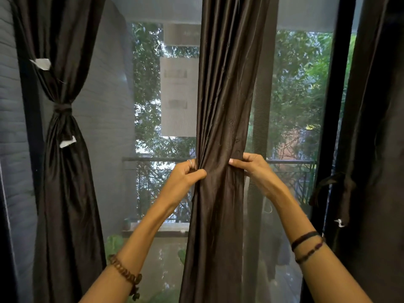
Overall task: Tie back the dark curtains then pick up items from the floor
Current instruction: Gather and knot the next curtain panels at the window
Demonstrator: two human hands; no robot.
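While both hands gather one middle curtain (pixel 220 119), left hand (pixel 185 178) fingers pinching; right hand (pixel 253 171) gripping, three curtains.

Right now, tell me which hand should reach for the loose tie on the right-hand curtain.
Right. The right hand grips the middle curtain on the side nearer the dangling tie; the left hand would probably have to cross over the gathered fabric.
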